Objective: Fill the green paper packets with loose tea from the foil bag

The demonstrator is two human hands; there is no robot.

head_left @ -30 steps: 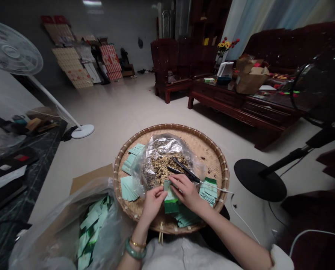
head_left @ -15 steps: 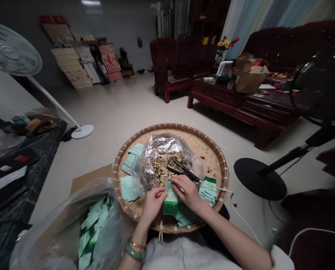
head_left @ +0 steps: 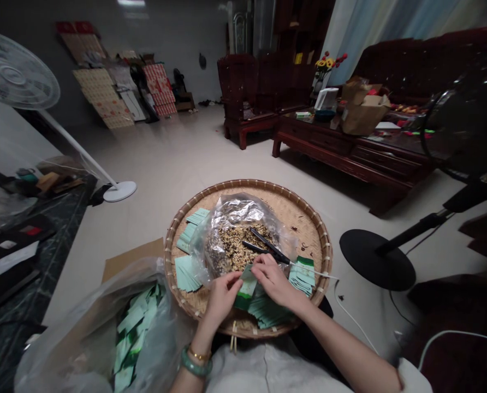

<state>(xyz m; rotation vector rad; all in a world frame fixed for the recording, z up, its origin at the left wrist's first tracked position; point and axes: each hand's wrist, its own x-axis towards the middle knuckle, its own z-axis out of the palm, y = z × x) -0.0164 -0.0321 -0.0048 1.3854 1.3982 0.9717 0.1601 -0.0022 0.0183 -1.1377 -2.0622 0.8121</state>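
Note:
A light-and-dark green sachet point(head_left: 247, 286) tilts between my two hands over the near part of the round woven bamboo tray point(head_left: 309, 213). My left hand point(head_left: 224, 295) pinches its left edge, and the fingers of my right hand point(head_left: 273, 278) close on its upper right corner. Just beyond my right hand lies an opened black hair straightener point(head_left: 268, 248) with a white cord, resting on a clear plastic bag point(head_left: 243, 210) of loose grainy, dark-and-pale mix point(head_left: 233, 240). Under my right wrist spreads a stack of green sachets point(head_left: 268, 312).
More sachets point(head_left: 187, 274) fan out along the tray's left side, others point(head_left: 303, 275) at its right. A big clear bag point(head_left: 83, 327) of green sachets stands at lower left. Fans stand left point(head_left: 118, 191) and right point(head_left: 376, 259); a wooden table point(head_left: 350, 158) is beyond.
The sachet has gone from nearly upright to slanted, its top leaning right and its dark end swinging left. Both hands stay on it, and the right hand has shifted slightly.

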